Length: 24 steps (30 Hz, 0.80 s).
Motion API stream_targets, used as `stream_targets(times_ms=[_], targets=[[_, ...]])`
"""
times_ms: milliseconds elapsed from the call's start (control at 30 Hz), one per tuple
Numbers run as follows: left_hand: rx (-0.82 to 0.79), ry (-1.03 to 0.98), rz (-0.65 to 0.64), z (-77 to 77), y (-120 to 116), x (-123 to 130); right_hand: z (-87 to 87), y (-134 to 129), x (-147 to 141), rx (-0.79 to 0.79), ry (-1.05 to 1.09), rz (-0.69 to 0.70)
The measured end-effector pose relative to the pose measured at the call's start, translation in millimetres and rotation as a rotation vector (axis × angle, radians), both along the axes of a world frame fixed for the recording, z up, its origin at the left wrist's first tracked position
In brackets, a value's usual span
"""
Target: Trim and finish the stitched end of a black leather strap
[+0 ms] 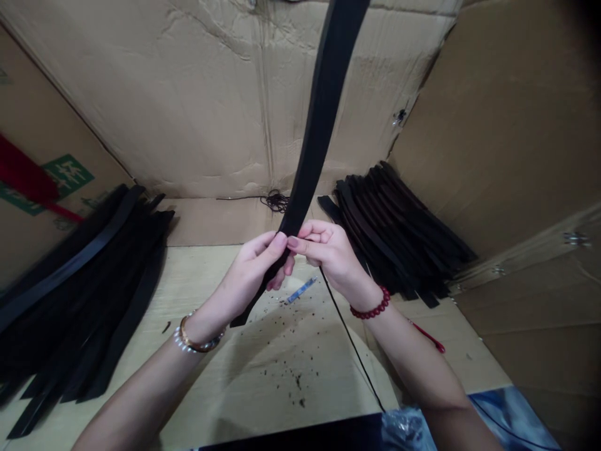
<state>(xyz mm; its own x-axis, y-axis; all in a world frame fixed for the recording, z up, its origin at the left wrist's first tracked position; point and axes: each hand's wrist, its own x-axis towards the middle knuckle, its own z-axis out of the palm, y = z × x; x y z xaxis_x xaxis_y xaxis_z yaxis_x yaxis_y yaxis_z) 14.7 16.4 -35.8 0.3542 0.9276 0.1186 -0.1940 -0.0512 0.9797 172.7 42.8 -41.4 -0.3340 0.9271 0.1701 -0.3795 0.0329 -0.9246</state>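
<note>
A long, flat black strip (319, 119) rises from between my hands toward the top of the view. My left hand (260, 260) is closed around its lower part, and the short end pokes out below the fingers. Touching the strip's right edge, my right hand (323, 250) pinches a thin black cord (345, 319) that runs down to the lower right. The fingertips of both hands meet at the strip, so the exact point where the cord meets it is hidden.
Black strips lie in a heap (103, 300) at left and a second pile (399, 232) at right. Tangled cord (276, 202) sits by the cardboard back wall (211, 100). A small blue cutter-like piece (301, 290), dark crumbs and a red-handled tool (429, 338) are on the table (211, 382).
</note>
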Motion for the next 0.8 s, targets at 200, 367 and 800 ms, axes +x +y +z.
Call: stream_targets(times_ms=[200, 367, 800], targets=[[-0.241, -0.064, -0.182, -2.1, -2.5, -7.0, -12.5, 10.6, 4.8, -0.006, -0.001, 0.248], [-0.188, -0.006, -0.305, -7.2, -3.3, -5.1, -17.3, 12.5, 7.1, 0.018, -0.007, 0.376], [0.052, 0.048, 0.176, 7.3, -3.5, -2.4, -6.9, 4.2, 0.4, 0.008, 0.013, 0.034]])
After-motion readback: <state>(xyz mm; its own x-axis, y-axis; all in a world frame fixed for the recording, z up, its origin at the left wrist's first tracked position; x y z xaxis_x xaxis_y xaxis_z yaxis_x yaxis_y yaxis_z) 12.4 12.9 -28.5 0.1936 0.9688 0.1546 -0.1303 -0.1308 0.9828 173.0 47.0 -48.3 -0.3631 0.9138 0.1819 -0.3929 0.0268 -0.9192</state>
